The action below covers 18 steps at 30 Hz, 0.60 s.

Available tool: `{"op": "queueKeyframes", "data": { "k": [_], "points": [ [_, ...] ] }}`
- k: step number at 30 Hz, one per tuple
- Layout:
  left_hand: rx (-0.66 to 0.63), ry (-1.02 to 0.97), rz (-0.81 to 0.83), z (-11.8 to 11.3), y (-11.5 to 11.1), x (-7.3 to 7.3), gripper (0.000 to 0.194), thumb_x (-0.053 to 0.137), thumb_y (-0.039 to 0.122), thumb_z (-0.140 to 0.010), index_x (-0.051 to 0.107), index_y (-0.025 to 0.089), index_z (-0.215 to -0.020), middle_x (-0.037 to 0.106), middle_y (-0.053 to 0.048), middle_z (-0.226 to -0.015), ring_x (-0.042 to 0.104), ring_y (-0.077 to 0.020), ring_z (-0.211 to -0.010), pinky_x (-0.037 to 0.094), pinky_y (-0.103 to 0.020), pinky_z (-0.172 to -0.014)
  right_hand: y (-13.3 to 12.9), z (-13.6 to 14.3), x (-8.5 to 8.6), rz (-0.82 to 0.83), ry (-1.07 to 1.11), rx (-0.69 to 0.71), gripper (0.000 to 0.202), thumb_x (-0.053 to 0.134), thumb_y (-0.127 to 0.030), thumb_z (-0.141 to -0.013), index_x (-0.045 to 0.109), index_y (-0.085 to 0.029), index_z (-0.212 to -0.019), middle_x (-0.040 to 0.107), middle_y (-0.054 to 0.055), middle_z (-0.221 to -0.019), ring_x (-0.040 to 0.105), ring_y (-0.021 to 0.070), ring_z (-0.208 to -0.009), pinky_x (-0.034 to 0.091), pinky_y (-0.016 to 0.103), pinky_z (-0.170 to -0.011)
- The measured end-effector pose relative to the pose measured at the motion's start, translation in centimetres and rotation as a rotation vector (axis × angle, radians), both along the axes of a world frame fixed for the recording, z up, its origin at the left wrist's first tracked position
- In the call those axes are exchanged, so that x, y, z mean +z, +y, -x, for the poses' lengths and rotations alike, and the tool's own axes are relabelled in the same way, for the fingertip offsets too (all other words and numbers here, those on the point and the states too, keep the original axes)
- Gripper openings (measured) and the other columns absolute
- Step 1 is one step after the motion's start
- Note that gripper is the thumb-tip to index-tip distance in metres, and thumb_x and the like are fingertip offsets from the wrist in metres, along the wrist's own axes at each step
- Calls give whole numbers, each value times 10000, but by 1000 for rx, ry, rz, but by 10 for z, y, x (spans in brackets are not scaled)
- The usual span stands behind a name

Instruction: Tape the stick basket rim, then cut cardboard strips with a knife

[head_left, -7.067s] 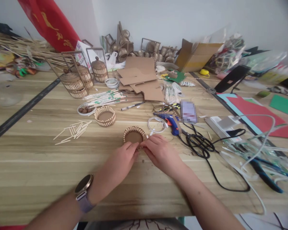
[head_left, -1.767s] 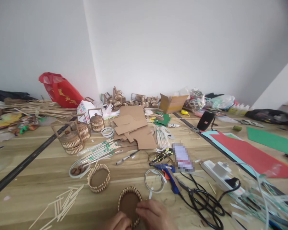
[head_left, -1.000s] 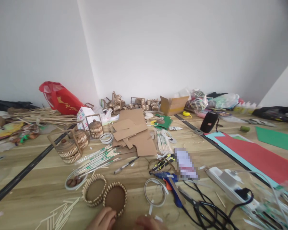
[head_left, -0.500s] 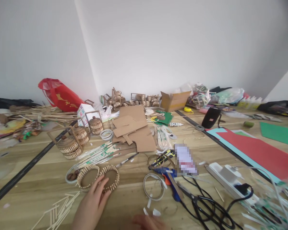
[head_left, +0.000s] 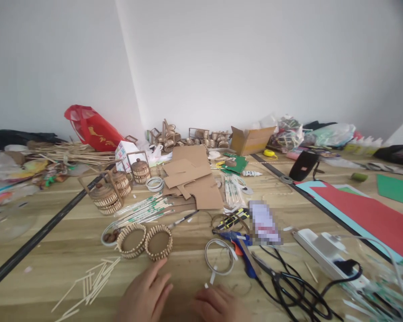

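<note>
Two round trays edged with short sticks stand side by side, the left tray (head_left: 131,241) touching the right tray (head_left: 159,242). Just below the right one is my left hand (head_left: 149,290), holding nothing, its fingers apart and the index fingertip close to the rim. My right hand (head_left: 215,303) is low in the middle, fingers curled in over the spot of some white tape scraps. What lies under those fingers is hidden. A roll of white tape (head_left: 219,256) lies above it, a strip hanging from its edge.
Loose cut sticks (head_left: 96,281) lie at lower left. Right of the tape are a blue glue gun (head_left: 246,264), black-handled scissors (head_left: 272,275) and a power strip (head_left: 322,255) with cables. Cardboard sheets (head_left: 198,174) and lidded stick baskets (head_left: 104,199) stand farther back.
My left hand has drawn back from the right tray, toward the lower edge. My right hand has come further into view, over the white scraps. The whole view has shifted slightly.
</note>
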<state>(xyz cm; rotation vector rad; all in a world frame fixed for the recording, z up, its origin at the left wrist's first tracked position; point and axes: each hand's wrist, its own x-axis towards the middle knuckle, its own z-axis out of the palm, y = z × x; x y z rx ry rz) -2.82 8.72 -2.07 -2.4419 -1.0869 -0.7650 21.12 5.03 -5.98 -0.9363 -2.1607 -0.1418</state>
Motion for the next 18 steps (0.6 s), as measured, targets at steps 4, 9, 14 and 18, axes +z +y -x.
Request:
{"op": "queueKeyframes", "data": {
  "k": [4, 9, 14, 18],
  "points": [
    [-27, -32, 50, 7, -2, 7, 376, 365, 379, -1044, 708, 235, -992, 757, -60, -1069, 747, -198, -885, 624, -279, -733, -5, 2, 37, 112, -26, 0, 140, 593, -104, -867, 613, -242, -880, 733, -25, -836, 656, 135, -677, 468, 217, -654],
    [-95, -62, 199, 6, 6, 26, 303, 406, 298, -1024, 700, 222, -1023, 732, -78, -1114, 712, -227, -967, 605, -361, -827, -4, 4, 90, 353, -44, 1, 147, 575, -143, -906, 657, -235, -986, 725, 20, -947, 655, 161, -831, 458, 261, -762],
    [-148, 22, 366, -5, 46, 59, 273, 446, 273, -1006, 705, 212, -1066, 704, -79, -1173, 654, -228, -1070, 538, -374, -935, 40, -14, 119, 393, -188, -116, 168, 549, -196, -943, 700, -201, -1017, 716, 68, -958, 646, 194, -896, 452, 300, -792],
    [-52, 227, 553, -26, 102, 86, 234, 482, 269, -1003, 696, 202, -1067, 703, -65, -1136, 625, -203, -1082, 485, -329, -986, 90, -37, 122, 479, -395, -416, 237, 494, -233, -983, 690, -189, -1108, 691, 94, -1131, 614, 214, -1072, 434, 321, -931]
  ]
}}
